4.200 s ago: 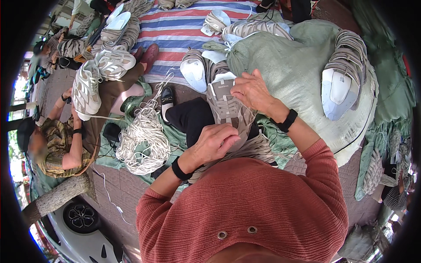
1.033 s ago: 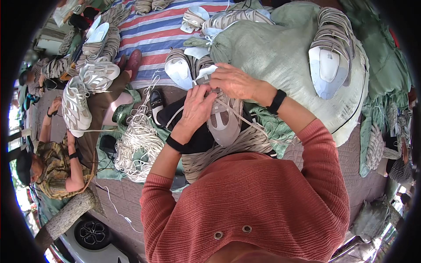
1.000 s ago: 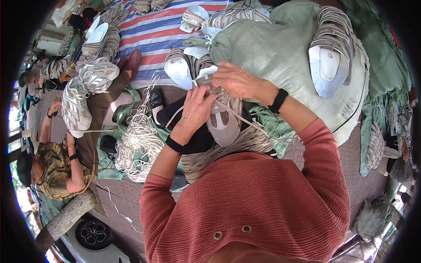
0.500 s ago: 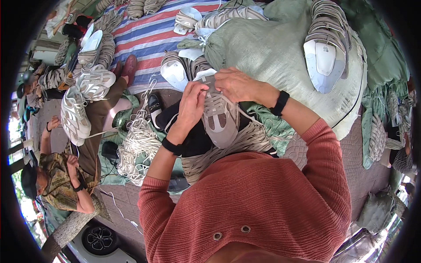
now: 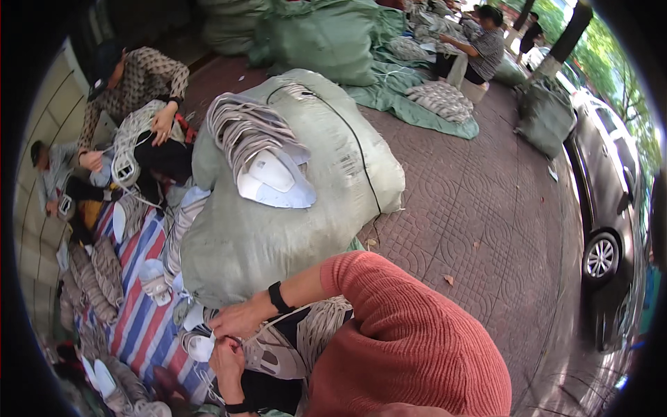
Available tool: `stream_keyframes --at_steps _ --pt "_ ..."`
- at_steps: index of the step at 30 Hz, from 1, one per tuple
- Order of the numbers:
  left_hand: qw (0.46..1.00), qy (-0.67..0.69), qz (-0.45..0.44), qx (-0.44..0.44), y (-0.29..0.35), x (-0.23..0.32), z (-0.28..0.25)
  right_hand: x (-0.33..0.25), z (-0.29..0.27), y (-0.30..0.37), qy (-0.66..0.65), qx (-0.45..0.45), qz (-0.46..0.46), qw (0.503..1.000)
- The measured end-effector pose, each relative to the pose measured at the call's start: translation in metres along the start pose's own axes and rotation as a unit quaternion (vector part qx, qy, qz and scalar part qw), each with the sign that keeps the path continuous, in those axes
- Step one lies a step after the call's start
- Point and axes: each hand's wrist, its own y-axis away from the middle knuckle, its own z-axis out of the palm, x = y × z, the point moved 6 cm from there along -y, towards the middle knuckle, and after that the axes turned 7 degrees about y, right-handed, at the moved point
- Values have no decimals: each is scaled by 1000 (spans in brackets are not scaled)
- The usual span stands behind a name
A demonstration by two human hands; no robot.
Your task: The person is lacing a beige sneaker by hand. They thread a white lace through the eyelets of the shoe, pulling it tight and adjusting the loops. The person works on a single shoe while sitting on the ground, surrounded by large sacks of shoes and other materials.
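Note:
A beige and grey shoe upper (image 5: 274, 356) lies in my lap, its rounded toe toward my body. My left hand (image 5: 227, 365) is closed on its tongue end. Just above it, my right hand (image 5: 243, 316) is bent over the same end, fingers pinched on what looks like a pale shoelace; the fingertips are partly hidden. A loose lace length (image 5: 295, 313) runs past my right wrist. Beside my hands, more shoe uppers with white insoles (image 5: 201, 347) are stacked. A bundle of pale laces (image 5: 326, 323) lies across my lap.
A big stuffed pale-green sack (image 5: 326, 187) stands ahead, bearing a stack of uppers (image 5: 257, 142) and a black cord. A striped sheet (image 5: 142, 278) with more uppers spreads left. One co-worker (image 5: 149, 104) handles laces; another person (image 5: 479, 45) sits far right. A dark car (image 5: 604, 187) stands at right.
My view has swung right, bringing the pavement and car into sight. Both hands stay together at the upper's tongue end; the right hand now lies more over it.

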Motion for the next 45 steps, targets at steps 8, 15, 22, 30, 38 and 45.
stream_keyframes --at_steps 8,15,22,30,38,45 --pt "874 467 -98 -97 -8 -47 33 -13 -4 9 33 -35 -3 999" --pt "975 216 10 -43 -15 -17 14 -17 8 7 87 -75 51 992" --pt "939 325 -77 -78 -22 -38 21 -18 11 10 98 -93 100 986" --pt "978 191 -59 -63 -9 -28 7 -28 3 13 84 -68 64 992" --pt "996 48 -41 67 10 5 -3 -8 17 15 80 -63 81 991" --pt "911 409 -48 6 6 -44 17 -16 0 13 -52 28 -17 998"
